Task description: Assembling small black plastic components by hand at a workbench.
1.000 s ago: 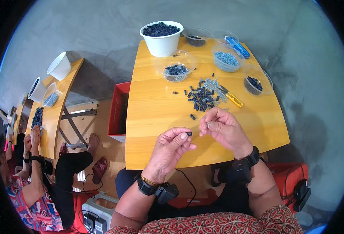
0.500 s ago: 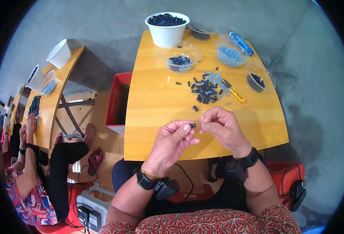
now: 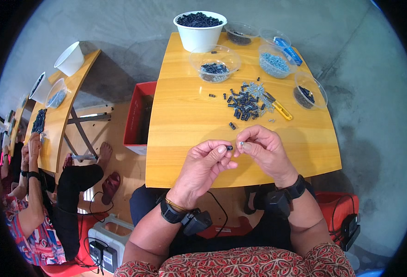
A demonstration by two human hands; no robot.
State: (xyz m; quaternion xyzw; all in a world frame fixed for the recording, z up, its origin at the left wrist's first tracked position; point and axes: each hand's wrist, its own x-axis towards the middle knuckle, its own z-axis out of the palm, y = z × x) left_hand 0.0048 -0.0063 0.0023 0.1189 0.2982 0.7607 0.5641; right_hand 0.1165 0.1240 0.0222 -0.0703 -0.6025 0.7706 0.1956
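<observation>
My left hand (image 3: 204, 165) pinches a small black plastic piece (image 3: 229, 148) between thumb and forefinger above the near part of the wooden table (image 3: 185, 115). My right hand (image 3: 264, 150) pinches a small silvery screw (image 3: 241, 144) right beside it, the two fingertips almost touching. A loose pile of black pieces and silvery screws (image 3: 247, 99) lies in the middle of the table beyond my hands. A yellow-handled screwdriver (image 3: 279, 107) lies just right of the pile.
A white tub of black pieces (image 3: 200, 28) and several clear bowls (image 3: 215, 62) (image 3: 274, 60) (image 3: 309, 95) stand at the far side. A red crate (image 3: 136, 117) sits on the floor left of the table. Another person (image 3: 32, 198) works at a second table (image 3: 51, 120) on the left.
My hands stay together near the table's front edge, with the black piece and screw brought slightly closer. My head has shifted, so the table sits a little differently in view.
</observation>
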